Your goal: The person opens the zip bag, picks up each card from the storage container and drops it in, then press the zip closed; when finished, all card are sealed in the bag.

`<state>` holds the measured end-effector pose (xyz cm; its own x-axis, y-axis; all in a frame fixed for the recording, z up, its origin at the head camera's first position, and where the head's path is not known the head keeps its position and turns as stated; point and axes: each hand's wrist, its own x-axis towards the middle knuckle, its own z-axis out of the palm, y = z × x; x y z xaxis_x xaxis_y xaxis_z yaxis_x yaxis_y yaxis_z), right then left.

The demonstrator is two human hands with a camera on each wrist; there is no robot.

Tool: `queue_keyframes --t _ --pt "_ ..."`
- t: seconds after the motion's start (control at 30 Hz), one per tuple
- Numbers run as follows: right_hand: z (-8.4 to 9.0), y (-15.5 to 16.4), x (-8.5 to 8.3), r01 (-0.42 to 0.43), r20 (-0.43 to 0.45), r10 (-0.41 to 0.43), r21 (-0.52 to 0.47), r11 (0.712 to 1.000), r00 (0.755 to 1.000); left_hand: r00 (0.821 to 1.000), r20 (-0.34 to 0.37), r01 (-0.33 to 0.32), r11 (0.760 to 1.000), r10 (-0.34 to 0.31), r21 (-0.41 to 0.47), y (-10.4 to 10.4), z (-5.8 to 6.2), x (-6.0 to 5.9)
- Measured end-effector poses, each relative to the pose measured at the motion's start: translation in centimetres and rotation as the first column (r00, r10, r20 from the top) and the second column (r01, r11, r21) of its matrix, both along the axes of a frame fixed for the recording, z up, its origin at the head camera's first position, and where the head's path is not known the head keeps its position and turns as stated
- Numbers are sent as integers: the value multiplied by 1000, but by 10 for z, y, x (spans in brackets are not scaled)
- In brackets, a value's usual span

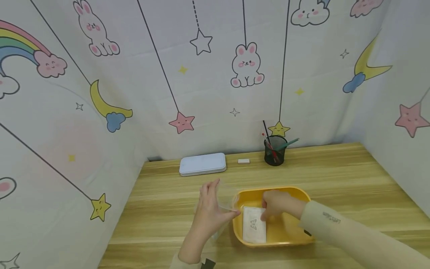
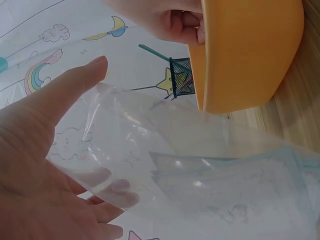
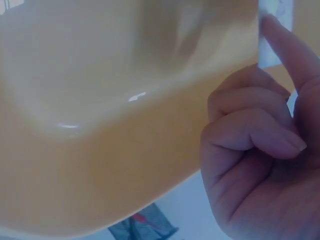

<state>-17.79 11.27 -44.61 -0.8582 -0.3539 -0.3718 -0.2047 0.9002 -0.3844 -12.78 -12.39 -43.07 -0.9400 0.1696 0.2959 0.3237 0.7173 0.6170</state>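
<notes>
A yellow tray [image 1: 292, 189] sits on the wooden desk [image 1: 336, 175], with a white packet [image 1: 254, 226] bearing a small drawing lying flat in its left half. My right hand [image 1: 273, 205] reaches into the tray and pinches the packet's far right corner. In the right wrist view my right hand [image 3: 260, 150] has its index finger against the packet [image 3: 265, 55], its other fingers curled, over the tray's wall [image 3: 100, 125]. My left hand [image 1: 218, 209] holds a clear plastic bag [image 1: 225, 207] upright just left of the tray. The left wrist view shows that bag [image 2: 200, 165] across my left hand [image 2: 50, 150], beside the tray [image 2: 250, 55].
At the back of the desk lie a pale blue flat case [image 1: 202, 164], a small white eraser [image 1: 243, 161] and a black mesh pen holder [image 1: 274, 151] with pens. Cartoon-printed cloth walls close in the left, back and right sides.
</notes>
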Motion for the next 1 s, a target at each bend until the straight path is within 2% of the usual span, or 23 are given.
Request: queue_keyframes --t 0.13,0.3,0.53,0.73,0.87,1.0 --pt "1 8 -4 -35 30 39 -133 991 999 1000 -5 3 1000 -3 0 0 1 0" --pt "5 19 -12 -62 45 77 -268 961 996 1000 -1 -4 1000 4 -18 -1 3 0" --pt "21 37 -18 -97 10 110 -395 914 994 999 -36 -3 1000 3 -11 -1 2 0" --pt "37 45 -18 -43 -8 44 -444 895 999 999 -44 3 1000 -3 -2 -1 2 1" --pt "45 49 -18 25 3 -27 -473 881 1000 999 -42 -6 1000 6 -4 -1 3 1" --pt "50 52 -18 108 45 -100 -517 849 994 999 -41 -10 1000 9 -12 -1 2 1"
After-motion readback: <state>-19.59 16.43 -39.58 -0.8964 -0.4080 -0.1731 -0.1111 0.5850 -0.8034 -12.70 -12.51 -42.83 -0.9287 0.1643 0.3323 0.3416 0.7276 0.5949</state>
